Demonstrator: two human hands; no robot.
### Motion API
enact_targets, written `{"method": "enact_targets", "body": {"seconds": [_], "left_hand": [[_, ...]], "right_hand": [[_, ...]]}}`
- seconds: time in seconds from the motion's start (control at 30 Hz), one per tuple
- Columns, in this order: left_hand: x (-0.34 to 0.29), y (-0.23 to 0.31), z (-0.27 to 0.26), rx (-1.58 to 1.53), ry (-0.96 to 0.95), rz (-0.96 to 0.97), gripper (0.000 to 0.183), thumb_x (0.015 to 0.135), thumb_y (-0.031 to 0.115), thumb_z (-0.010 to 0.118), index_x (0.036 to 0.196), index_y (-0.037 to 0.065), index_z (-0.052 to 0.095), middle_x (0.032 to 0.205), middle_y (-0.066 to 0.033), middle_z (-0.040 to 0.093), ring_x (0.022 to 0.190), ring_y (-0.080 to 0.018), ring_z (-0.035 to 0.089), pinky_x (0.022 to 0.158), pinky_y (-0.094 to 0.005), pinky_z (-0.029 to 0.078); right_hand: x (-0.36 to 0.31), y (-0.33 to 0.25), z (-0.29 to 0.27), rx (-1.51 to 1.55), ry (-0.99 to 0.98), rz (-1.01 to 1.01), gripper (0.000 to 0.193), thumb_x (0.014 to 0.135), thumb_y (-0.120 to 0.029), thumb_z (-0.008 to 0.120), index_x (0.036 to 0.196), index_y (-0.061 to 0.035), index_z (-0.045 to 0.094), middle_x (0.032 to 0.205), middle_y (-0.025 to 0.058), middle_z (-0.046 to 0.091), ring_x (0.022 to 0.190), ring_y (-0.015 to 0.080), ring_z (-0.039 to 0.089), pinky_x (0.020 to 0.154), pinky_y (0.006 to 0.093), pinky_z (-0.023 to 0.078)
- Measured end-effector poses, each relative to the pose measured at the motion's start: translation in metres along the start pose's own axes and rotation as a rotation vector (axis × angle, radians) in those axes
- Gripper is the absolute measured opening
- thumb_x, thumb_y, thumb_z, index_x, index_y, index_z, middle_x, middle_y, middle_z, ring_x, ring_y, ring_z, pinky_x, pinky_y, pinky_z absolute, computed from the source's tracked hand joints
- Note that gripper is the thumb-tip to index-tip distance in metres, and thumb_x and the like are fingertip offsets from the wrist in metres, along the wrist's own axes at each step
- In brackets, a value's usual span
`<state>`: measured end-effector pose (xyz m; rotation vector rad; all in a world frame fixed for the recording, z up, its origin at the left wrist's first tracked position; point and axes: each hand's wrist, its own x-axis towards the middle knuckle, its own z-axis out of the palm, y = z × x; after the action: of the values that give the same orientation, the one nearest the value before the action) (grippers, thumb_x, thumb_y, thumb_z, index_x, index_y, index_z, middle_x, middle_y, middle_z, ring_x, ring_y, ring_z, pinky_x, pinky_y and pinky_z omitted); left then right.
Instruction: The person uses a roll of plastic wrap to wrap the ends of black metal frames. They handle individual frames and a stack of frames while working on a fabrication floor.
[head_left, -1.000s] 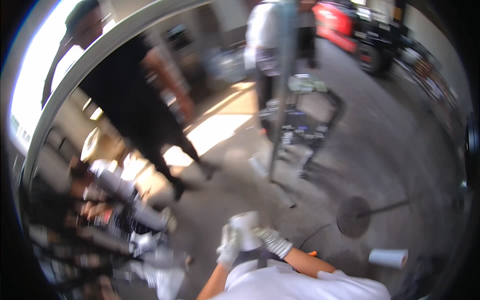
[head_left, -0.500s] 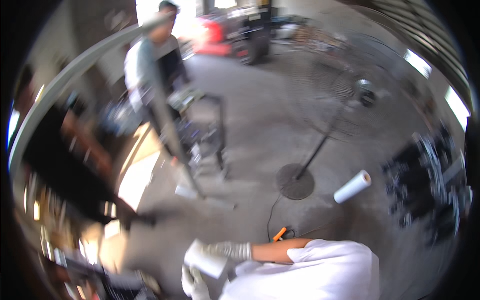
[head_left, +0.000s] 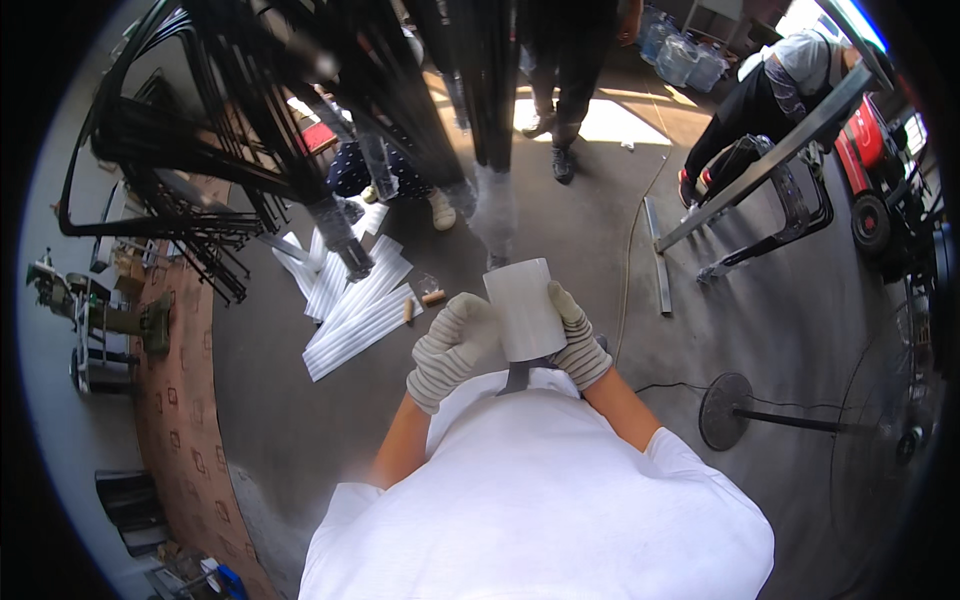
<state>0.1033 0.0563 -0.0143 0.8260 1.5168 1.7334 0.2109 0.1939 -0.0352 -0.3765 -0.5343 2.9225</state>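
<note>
A roll of whitish plastic film (head_left: 525, 312) is held upright in front of my chest, just below the lower ends of a hanging bundle of black metal rods (head_left: 495, 90). Clear film wraps those ends. My right hand (head_left: 578, 342), in a striped knit glove, grips the roll's right side. On the other side my left hand (head_left: 452, 348), gloved alike, is closed with curled fingers by the roll's left edge. Whatever its fingertips pinch cannot be made out.
Flat white strips (head_left: 365, 300) lie on the floor ahead left, near small cardboard tubes (head_left: 432, 297) and a crouching person (head_left: 385, 172). Another person (head_left: 575, 70) stands beyond. At right are a bending person (head_left: 775, 95), a slanted metal bar (head_left: 765, 160) and a fan base (head_left: 725, 410).
My view has swung left, from the fan and open floor to the hanging black rods. The roll stays with my hands; my left hand is now at its left edge.
</note>
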Motion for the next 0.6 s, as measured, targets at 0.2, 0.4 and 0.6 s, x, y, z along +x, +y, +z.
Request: {"method": "enact_targets", "body": {"seconds": [0.2,0.4,0.6], "left_hand": [[-0.043,0.009,-0.095,-0.020,0.268,0.173,0.015,0.082,0.010,0.058,0.096,0.007,0.051,0.088,0.0009,0.054,0.081,-0.0065,0.050,0.082,-0.0239,0.040],[-0.064,-0.023,-0.135,-0.302,0.402,0.116,0.042,0.070,0.015,0.073,0.106,0.008,0.051,0.099,-0.0016,0.057,0.086,-0.0072,0.053,0.079,-0.0247,0.043],[-0.079,0.002,-0.199,-0.277,0.492,-0.175,0.023,0.068,0.010,0.074,0.085,0.006,0.059,0.077,-0.0017,0.062,0.067,-0.0081,0.057,0.062,-0.0222,0.048]], "right_hand": [[0.057,0.060,0.052,-0.032,-0.199,0.239,0.069,0.077,-0.045,0.059,0.121,0.0040,0.037,0.109,0.0157,0.052,0.095,0.0237,0.056,0.080,0.0339,0.049],[0.098,0.106,0.079,-0.443,-0.230,0.255,0.061,0.076,-0.040,0.061,0.121,-0.0041,0.041,0.107,0.0110,0.053,0.094,0.0188,0.055,0.079,0.0319,0.048],[0.163,0.137,0.076,-0.605,-0.276,0.396,0.067,0.068,-0.035,0.070,0.122,-0.0075,0.041,0.105,0.0082,0.053,0.096,0.0178,0.053,0.081,0.0311,0.046]]}}
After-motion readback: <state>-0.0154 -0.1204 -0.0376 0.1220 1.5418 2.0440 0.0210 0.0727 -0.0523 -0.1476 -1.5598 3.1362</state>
